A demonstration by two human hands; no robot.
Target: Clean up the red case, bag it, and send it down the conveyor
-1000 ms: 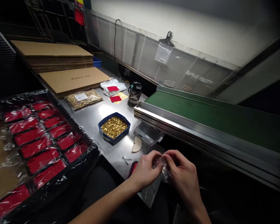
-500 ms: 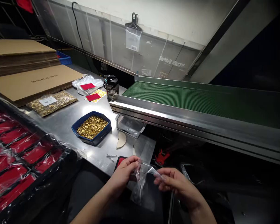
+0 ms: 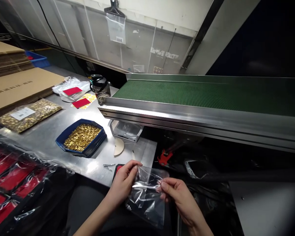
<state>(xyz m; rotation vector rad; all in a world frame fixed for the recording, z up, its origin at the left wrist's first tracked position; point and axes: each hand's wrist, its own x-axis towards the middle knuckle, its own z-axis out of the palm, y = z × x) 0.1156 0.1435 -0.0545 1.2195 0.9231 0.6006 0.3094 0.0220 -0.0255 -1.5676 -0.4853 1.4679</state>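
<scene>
A clear plastic bag (image 3: 147, 200) hangs between my two hands, spread fairly flat below them. My left hand (image 3: 125, 178) pinches its upper left edge between thumb and fingers. On the other side, my right hand (image 3: 173, 191) is closed on the bag's right edge. Just behind my left hand a dark and red item (image 3: 116, 169) lies partly hidden at the table edge. Close by on the metal table are a small pair of nail clippers or similar tool (image 3: 109, 166) and a pale half-round disc (image 3: 118, 146).
A blue tray (image 3: 60, 139) of small gold pieces stands on the table (image 3: 95, 164). Behind it lie a filled bag (image 3: 39, 113), red cards (image 3: 81, 103) and a dark jar (image 3: 99, 87). A green conveyor (image 3: 177, 93) runs rightward; cardboard (image 3: 27, 83) and a red-packed box (image 3: 12, 175) stand left.
The bag, crumpled half a second ago, is now spread wider between my hands. My view has turned to the right, so the table's things sit further left.
</scene>
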